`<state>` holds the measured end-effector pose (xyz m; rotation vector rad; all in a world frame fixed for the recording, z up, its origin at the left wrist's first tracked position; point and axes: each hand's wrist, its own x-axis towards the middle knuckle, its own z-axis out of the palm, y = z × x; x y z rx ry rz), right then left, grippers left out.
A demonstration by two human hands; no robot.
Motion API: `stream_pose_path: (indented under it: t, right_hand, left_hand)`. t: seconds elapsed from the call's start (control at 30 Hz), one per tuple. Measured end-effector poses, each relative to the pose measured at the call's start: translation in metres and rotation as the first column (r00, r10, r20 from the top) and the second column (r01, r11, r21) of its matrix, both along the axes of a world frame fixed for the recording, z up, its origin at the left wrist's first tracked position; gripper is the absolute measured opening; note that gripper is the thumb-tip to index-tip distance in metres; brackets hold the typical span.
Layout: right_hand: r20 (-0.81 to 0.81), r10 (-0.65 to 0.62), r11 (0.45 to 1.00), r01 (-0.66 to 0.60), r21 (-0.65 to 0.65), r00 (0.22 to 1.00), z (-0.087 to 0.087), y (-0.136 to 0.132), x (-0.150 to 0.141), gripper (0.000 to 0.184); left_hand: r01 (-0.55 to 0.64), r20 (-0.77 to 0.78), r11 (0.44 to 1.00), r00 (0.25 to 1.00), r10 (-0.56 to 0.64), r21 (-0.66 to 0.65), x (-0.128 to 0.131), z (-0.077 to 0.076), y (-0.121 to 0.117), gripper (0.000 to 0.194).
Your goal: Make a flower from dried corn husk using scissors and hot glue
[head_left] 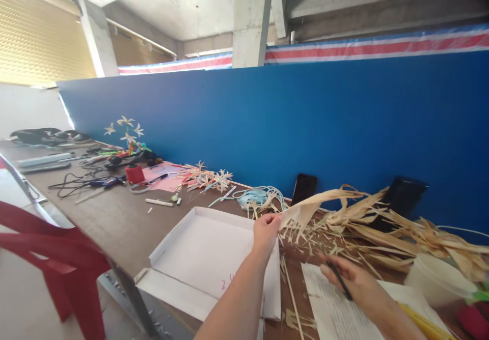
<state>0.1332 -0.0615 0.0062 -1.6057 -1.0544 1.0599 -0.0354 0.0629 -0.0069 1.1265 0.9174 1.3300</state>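
Note:
My left hand (pixel 266 230) is closed in a pinch on one end of a pale, dried corn husk strip (pixel 323 197), which stretches off to the right above the table. Low on the right, my right hand (pixel 353 281) has its fingers around a slim black tool (pixel 339 279); blur hides its exact kind. Below that hand lies a printed paper sheet (pixel 324 304). A heap of dried husks (pixel 385 241) spreads behind it, with thin cut scraps around. The shallow white box (pixel 206 243) sits under my left forearm.
At right stands a translucent plastic tub (pixel 435 279). A black phone (pixel 304 188) leans against the blue partition (pixel 244 126). Husk flowers (pixel 219 179), light-blue cords (pixel 254 197), a red spool (pixel 134 174) and cables lie leftward. A red chair (pixel 72 263) stands beside the table.

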Motion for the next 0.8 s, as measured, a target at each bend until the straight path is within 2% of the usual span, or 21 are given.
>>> stream_pose_path:
  t: [0.23, 0.43, 0.57, 0.8]
  right_hand:
    - [-0.015, 0.037, 0.999, -0.037, -0.011, 0.999, -0.007, 0.001, 0.009, 0.037]
    - [0.052, 0.077, 0.996, -0.074, -0.057, 0.996, 0.002, -0.004, 0.006, 0.04]
    - [0.142, 0.076, 0.996, -0.067, -0.063, 0.987, 0.0, -0.005, 0.009, 0.042]
    - [0.205, 0.102, 0.994, -0.095, -0.045, 0.973, -0.008, -0.005, 0.015, 0.046]
  left_hand:
    - [0.148, 0.024, 0.988, 0.989, -0.147, -0.045, 0.001, -0.006, 0.003, 0.032]
    - [0.244, -0.004, 0.967, 0.97, -0.245, -0.075, 0.0, -0.009, 0.004, 0.035]
    - [0.275, 0.006, 0.958, 0.961, -0.275, -0.08, 0.001, -0.009, 0.003, 0.036]
    - [0.303, -0.003, 0.951, 0.953, -0.304, -0.067, 0.002, -0.012, 0.003, 0.036]
